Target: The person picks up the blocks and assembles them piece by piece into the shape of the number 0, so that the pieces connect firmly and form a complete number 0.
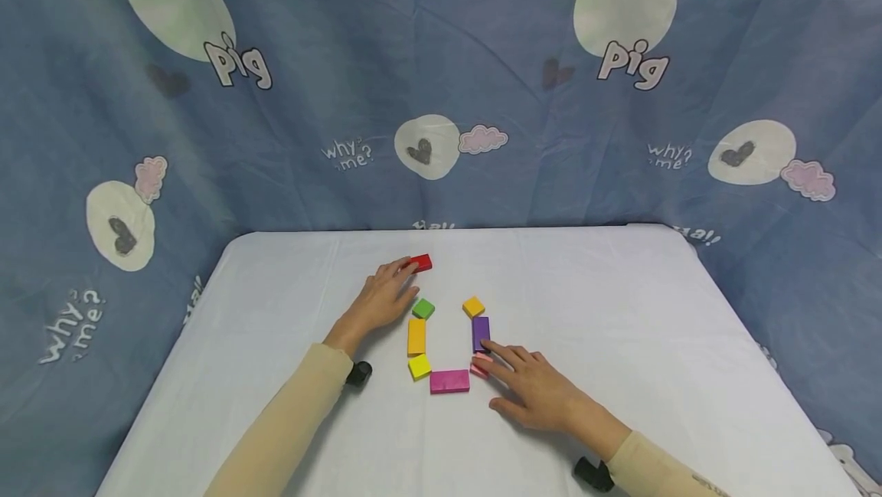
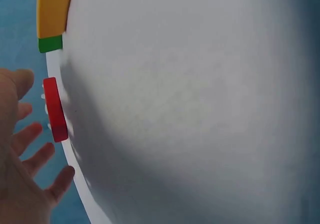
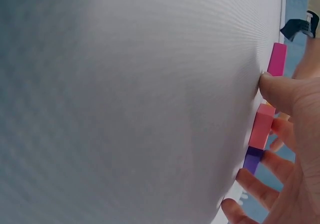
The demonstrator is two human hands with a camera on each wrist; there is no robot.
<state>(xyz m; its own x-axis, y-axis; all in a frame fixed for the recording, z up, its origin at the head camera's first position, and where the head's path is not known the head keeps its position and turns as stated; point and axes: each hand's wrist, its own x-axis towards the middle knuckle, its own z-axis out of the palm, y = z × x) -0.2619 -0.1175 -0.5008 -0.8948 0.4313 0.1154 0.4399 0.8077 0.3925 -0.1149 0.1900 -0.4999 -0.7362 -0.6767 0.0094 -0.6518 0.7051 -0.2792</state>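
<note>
My left hand [image 1: 382, 298] reaches over the white table, its fingertips at the left end of a red block [image 1: 423, 262]. In the left wrist view those fingers are spread beside the red block [image 2: 55, 108], not curled round it. My right hand [image 1: 540, 390] has its fingers extended over a salmon-pink block [image 1: 480, 369], which they partly hide, and the near end of a purple block [image 1: 481, 332]. The right wrist view shows the pink block [image 3: 262, 126] end to end with the purple block [image 3: 253, 159], the thumb apart from both.
Left of the purple block stand a green block [image 1: 423, 308], an orange-yellow block [image 1: 416, 337] and a yellow block [image 1: 419, 366]. A magenta block [image 1: 449, 382] lies nearest me; a small amber block [image 1: 473, 306] touches the purple one's far end. Behind the table [image 1: 586, 275] hangs a blue printed cloth [image 1: 482, 198].
</note>
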